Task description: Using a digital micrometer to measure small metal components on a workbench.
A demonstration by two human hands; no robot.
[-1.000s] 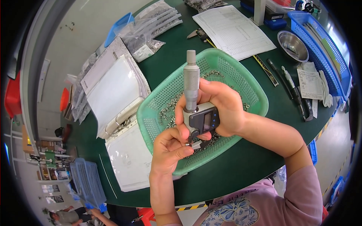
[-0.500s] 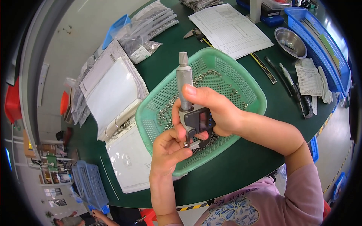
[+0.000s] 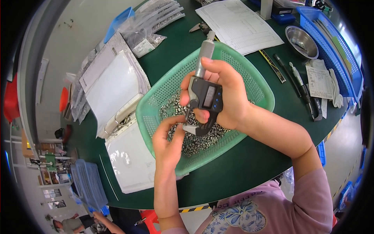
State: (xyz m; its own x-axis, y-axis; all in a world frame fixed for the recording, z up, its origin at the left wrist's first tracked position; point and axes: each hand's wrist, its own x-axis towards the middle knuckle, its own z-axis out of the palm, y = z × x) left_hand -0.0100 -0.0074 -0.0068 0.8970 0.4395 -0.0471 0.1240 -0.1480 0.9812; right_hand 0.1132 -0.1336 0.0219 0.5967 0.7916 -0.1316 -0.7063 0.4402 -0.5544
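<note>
My right hand [image 3: 233, 103] is wrapped round a digital micrometer [image 3: 207, 93], its thumb on the silver barrel and its display facing up. The tool is tilted over a green perforated basket [image 3: 159, 95], with the barrel pointing away from me and the curved frame towards me. My left hand [image 3: 168, 142] is closed in a pinch right at the micrometer's measuring gap; whatever its fingertips hold is too small and covered to name. Beneath both hands, many small shiny metal nut-like pieces [image 3: 198, 144] lie in the basket.
An open ring binder [image 3: 115, 91] lies to the left, with bags of small parts [image 3: 150, 43] beyond it. Paper sheets [image 3: 239, 27] and a caliper [image 3: 200, 27] are at the far side. Rightward are a metal bowl [image 3: 302, 42], another micrometer [image 3: 298, 76] and a blue basket [image 3: 331, 54].
The micrometer has turned so its display faces me more squarely, and its barrel now leans right. Both hands have shifted a little away from me. The left fingertips remain at the measuring gap.
</note>
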